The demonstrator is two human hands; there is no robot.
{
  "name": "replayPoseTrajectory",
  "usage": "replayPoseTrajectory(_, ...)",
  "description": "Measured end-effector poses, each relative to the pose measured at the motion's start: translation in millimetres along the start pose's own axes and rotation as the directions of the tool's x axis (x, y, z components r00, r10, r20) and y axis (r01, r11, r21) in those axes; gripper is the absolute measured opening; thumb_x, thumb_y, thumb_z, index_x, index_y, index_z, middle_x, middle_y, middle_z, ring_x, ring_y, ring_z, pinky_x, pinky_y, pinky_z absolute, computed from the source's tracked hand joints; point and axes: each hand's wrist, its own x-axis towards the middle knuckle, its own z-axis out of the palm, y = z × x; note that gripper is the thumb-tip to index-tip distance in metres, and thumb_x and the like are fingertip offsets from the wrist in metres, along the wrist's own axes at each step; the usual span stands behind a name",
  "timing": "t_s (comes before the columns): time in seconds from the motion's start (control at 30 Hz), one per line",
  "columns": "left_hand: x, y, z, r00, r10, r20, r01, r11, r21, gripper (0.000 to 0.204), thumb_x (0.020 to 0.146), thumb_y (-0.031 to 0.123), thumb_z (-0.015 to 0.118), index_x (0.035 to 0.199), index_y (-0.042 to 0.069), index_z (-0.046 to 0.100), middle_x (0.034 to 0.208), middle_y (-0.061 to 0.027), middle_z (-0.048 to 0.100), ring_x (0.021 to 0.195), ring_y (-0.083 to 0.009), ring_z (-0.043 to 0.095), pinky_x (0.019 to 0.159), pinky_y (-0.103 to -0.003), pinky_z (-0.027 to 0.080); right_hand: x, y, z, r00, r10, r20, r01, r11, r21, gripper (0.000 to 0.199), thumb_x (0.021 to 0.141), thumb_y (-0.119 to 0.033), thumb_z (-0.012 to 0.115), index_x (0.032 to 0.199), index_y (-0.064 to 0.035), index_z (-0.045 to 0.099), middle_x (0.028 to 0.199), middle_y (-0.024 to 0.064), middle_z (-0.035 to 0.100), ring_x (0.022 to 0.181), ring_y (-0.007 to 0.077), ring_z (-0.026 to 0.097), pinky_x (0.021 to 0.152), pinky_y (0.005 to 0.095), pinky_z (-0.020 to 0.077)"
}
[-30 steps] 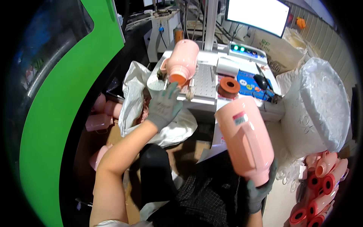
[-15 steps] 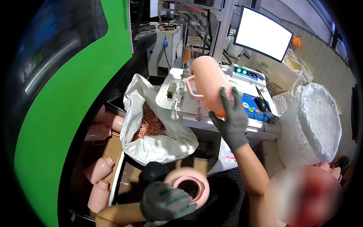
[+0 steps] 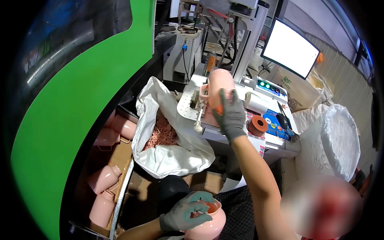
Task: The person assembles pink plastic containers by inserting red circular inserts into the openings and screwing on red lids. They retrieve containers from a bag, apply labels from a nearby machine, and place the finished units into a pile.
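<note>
Above the white perforated worktable (image 3: 185, 105), my right hand (image 3: 231, 116) in a grey-green glove grips a pink plastic jug (image 3: 222, 83) near its lower end. The jug tilts, with its side handle to the left. Low in the view, my left hand (image 3: 188, 212), gloved alike, curls its fingers over the open mouth of a second pink jug (image 3: 210, 228) at my lap. That jug's mouth faces up, and its lower part runs out of the frame. A small metal block (image 3: 194, 99) sits on the table beside the first jug.
A white sack (image 3: 176, 160) of pink shavings stands left of the table. Several pink jugs (image 3: 102, 208) lie in a bin beside the green machine (image 3: 80, 80). A white roll (image 3: 256, 103), a reddish-brown roll (image 3: 258, 125), a control box (image 3: 272, 86) and a monitor (image 3: 291, 49) occupy the table's right.
My right hand has brought its jug lower over the table. The lap jug has turned mouth-up, and my left hand has shifted onto its rim. Two rolls on the table have come into sight.
</note>
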Motion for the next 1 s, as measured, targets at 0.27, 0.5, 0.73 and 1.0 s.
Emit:
replayPoseTrajectory(0.27,20.7,-19.9,-1.0,0.994,0.067,0.088,-0.072,0.996,0.054,0.07,0.082,0.029,0.086,0.14,0.006,0.055,0.14,-0.0131,0.056,0.127,-0.0311,0.056,0.107,-0.043,0.045,-60.8,69.4,-13.7,0.952,0.292,-0.097,-0.166,0.754,0.636,0.083,0.081,-0.026,0.086,0.151,-0.0025,0.048,0.151,0.0215,0.049,0.138,0.0376,0.052,0.115,0.0429,0.0425)
replayPoseTrajectory(0.5,34.2,-20.3,0.4,0.96,0.084,0.267,-0.107,0.992,0.073,0.071,0.082,0.041,0.084,0.14,0.009,0.057,0.139,-0.01,0.059,0.129,-0.0294,0.052,0.114,-0.043,0.037,-24.5,28.5,-13.6,0.977,-0.014,-0.212,0.051,0.984,0.169,0.08,0.074,-0.033,0.086,0.148,-0.0244,0.057,0.142,0.0186,0.053,0.119,0.0389,0.061,0.093,0.0458,0.0554)
replayPoseTrajectory(0.73,28.3,-15.8,0.3,0.959,0.021,0.283,-0.089,0.969,0.23,0.069,0.082,0.04,0.083,0.138,0.009,0.058,0.141,-0.0104,0.058,0.131,-0.0329,0.052,0.114,-0.046,0.038,-11.5,-10.3,36.8,0.983,-0.038,-0.178,0.046,0.998,0.044,0.079,0.072,-0.037,0.084,0.145,-0.0312,0.055,0.141,0.0165,0.052,0.105,0.034,0.064,0.076,0.0484,0.0565)
replayPoseTrajectory(1.0,44.9,2.4,-9.9,0.853,-0.1,0.513,0.163,0.983,-0.079,0.073,0.089,0.032,0.081,0.148,0.001,0.05,0.15,-0.0187,0.05,0.14,-0.0303,0.049,0.117,-0.043,0.039,-23.4,17.0,43.2,0.977,-0.061,-0.204,0.08,0.993,0.088,0.081,0.087,-0.04,0.069,0.16,-0.0243,0.037,0.152,0.0251,0.043,0.108,0.0396,0.062,0.077,0.0535,0.051)
